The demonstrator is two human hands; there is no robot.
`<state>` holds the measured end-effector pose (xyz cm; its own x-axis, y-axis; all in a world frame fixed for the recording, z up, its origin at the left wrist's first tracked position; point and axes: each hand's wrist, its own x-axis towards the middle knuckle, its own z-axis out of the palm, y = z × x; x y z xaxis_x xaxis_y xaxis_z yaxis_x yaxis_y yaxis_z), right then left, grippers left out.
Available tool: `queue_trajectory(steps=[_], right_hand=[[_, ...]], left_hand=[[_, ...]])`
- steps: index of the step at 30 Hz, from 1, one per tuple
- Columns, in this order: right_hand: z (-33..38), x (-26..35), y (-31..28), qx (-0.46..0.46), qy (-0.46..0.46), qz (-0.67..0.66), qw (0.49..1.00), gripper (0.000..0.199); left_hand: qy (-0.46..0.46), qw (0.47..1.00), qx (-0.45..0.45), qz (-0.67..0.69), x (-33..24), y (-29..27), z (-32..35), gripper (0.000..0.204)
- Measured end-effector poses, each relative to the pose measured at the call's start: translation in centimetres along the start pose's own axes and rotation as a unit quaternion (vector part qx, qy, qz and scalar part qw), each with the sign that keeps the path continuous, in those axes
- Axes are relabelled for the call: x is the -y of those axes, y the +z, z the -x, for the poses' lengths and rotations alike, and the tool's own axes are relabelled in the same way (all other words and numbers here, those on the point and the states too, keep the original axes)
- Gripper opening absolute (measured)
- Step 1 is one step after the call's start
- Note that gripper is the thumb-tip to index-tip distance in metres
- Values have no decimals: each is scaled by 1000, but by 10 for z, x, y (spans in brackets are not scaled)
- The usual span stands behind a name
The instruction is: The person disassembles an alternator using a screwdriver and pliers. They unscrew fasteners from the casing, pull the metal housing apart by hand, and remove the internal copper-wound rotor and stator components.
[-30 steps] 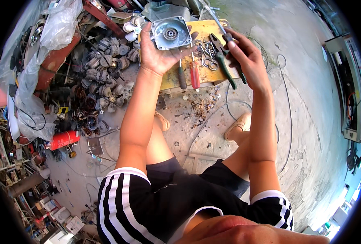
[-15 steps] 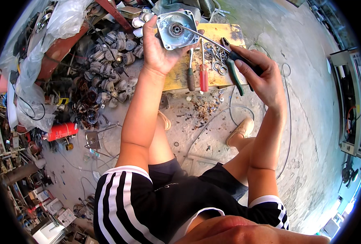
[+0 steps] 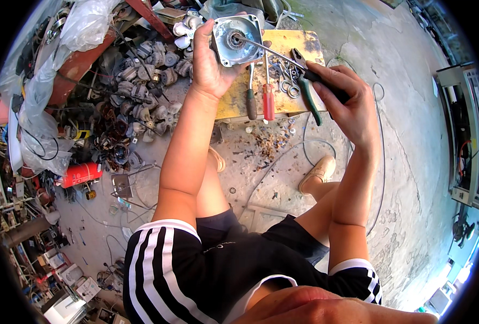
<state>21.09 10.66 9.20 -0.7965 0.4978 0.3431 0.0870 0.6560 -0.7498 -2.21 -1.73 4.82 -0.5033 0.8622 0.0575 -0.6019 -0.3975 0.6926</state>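
My left hand (image 3: 208,67) is wrapped round a square grey metal motor end cover (image 3: 251,49), its hollow inner side facing me. At its centre is a round recess with a dark ring-shaped part (image 3: 233,40). In my right hand (image 3: 353,105) is a long screwdriver (image 3: 278,53) with a dark handle; its tip reaches into that recess. Under the hands, on a yellow worktop (image 3: 234,105), lie a red-handled screwdriver (image 3: 269,102), a dark-handled tool (image 3: 251,102), green-handled pliers (image 3: 308,100) and several metal rings (image 3: 290,89).
Left of the worktop, a heap of motor parts (image 3: 155,65) covers the floor, with clear plastic sheeting (image 3: 91,24) and a red can-shaped object (image 3: 81,175) beside it. A thin cable (image 3: 274,173) and brown debris (image 3: 274,139) lie on the concrete below. At the right stands a grey cabinet (image 3: 463,135).
The cover in my left hand has shifted slightly right and turned a little. The screwdriver's tip now sits nearer the middle of the recess.
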Motion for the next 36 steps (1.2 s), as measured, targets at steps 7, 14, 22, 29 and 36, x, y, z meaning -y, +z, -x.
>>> queue_trajectory(steps=[7,14,22,29,36], right_hand=[[6,12,3,-10,-19,72,997,32],[17,22,33,-45,-102,177,978,37],[31,16,68,-80,-110,215,967,41],[26,19,53,11,43,-41,998,38],[17,11,35,149,198,-315,916,43]], left_hand=[[77,986,-22,-147,8,1,-3,60],[114,966,-59,-223,7,3,-2,57],[116,954,-74,-265,2,-6,-2,51],[82,958,-65,-268,-4,-5,4,52],[67,990,-40,-120,-11,-6,0,54]])
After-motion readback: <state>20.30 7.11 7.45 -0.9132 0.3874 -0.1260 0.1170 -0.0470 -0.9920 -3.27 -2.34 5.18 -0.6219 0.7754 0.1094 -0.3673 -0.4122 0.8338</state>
